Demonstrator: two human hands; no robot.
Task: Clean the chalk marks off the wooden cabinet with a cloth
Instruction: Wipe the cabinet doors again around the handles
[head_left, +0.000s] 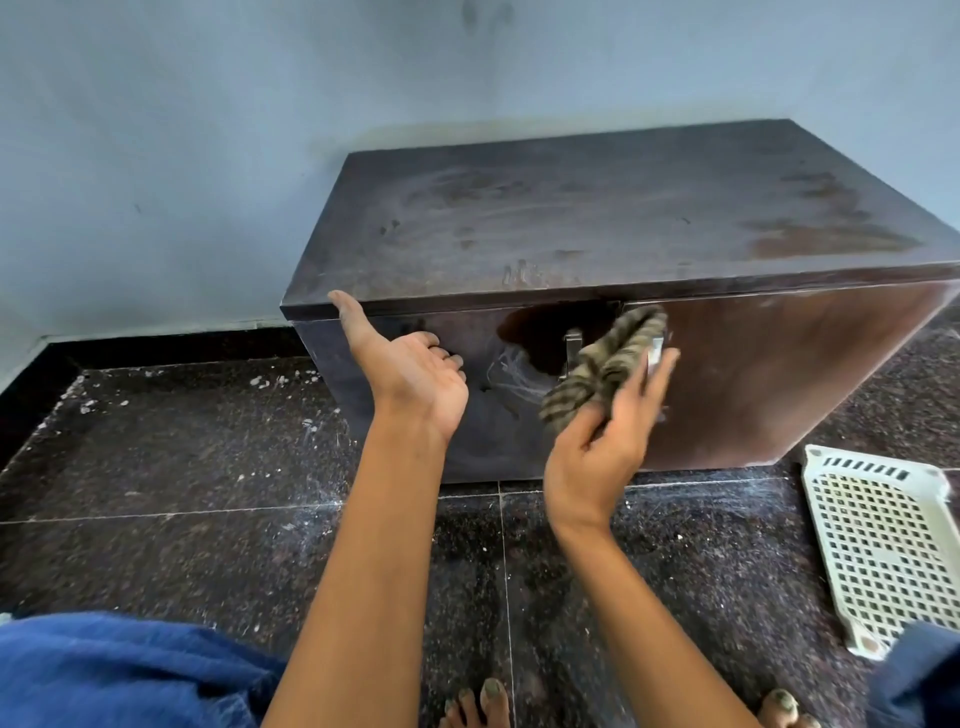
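A low dark wooden cabinet (597, 218) stands on the floor against a blue wall. White chalk scribbles (511, 374) show on its front, left of a metal handle (572, 353); a darker wiped patch lies above them. My right hand (605, 447) grips a striped brown cloth (608, 364) and holds it against the front by the handle. My left hand (410, 371) rests on the front's left part, thumb up on the top edge, fingers loosely bent against the wood.
A white perforated plastic basket (883, 545) lies on the dark speckled floor (208, 493) at the right. White dust and crumbs dot the floor at the left. My blue-clad knees and bare toes show along the bottom edge.
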